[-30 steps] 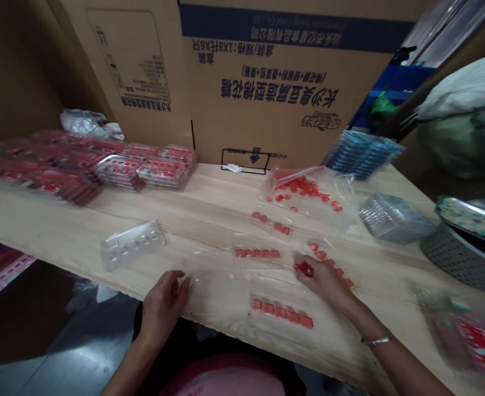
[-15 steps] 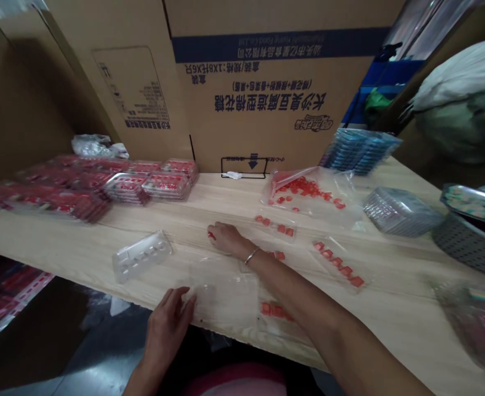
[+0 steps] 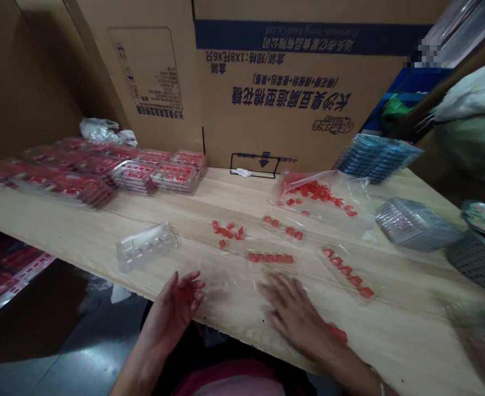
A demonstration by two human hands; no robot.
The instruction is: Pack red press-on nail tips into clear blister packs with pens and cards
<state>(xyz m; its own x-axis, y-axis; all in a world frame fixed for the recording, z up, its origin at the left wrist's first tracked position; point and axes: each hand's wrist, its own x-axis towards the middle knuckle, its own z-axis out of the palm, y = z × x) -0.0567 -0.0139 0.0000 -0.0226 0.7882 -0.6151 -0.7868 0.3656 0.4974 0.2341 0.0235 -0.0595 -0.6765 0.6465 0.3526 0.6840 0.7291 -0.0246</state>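
My left hand [image 3: 174, 311] is at the table's front edge, palm turned up and inward, fingers loosely bent and apart; nothing distinct shows in it. My right hand [image 3: 294, 316], blurred, is low over the table with its fingers spread. A clear plastic tray [image 3: 221, 280] lies faintly visible between the hands. Beyond it is a loose cluster of small red pieces [image 3: 227, 232]. Clear trays with red pieces in a row [image 3: 270, 258] lie past my right hand, at the right [image 3: 350, 273] and farther back [image 3: 284, 227]. More red pieces [image 3: 338, 333] show partly behind my right wrist.
An empty clear tray [image 3: 147, 247] sits at left. Red-filled packs [image 3: 77, 179] are stacked behind it. A plastic bag of red pieces [image 3: 317, 192], stacked clear trays [image 3: 415, 223], blue packs [image 3: 376, 157] and a grey basket [image 3: 479, 264] stand rightward. A large carton [image 3: 284, 132] backs the table.
My right hand has drawn back toward me from the table's middle, and loose red pieces now lie where it was. My left hand has turned palm up. The view has shifted slightly.
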